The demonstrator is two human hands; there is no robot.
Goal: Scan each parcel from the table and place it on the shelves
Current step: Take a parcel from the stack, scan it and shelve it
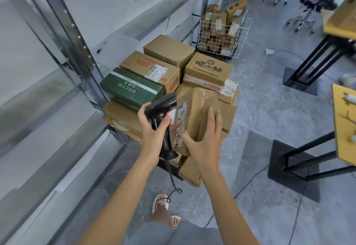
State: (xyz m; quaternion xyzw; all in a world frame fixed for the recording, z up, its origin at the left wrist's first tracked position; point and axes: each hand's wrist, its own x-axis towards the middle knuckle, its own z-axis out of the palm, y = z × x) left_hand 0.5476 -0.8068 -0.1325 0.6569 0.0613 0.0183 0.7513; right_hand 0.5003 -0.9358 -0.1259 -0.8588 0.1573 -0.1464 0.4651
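left hand (152, 129) curls round the grip of the black handheld barcode scanner with orange trigger (161, 113), its head aimed rightward at the white shipping label (178, 127) on the side of the brown taped cardboard parcel (200, 117); right hand (206, 138) lies with straight fingers flat over the parcel's top and thumb at the label edge, likely tilting the label toward the scanner; parcel sits atop the stack of cardboard boxes on a low bench (133, 136), of which only an edge shows, beside the green oncur-printed box (131, 88); judged step: scanning, shelving not yet done; grey metal shelves (63, 71) run close on the left, their upright post just beside the stack; open floor (269, 109) on the right; scanner's cable (171, 177) hangs near the feet, a snag risk when turning.
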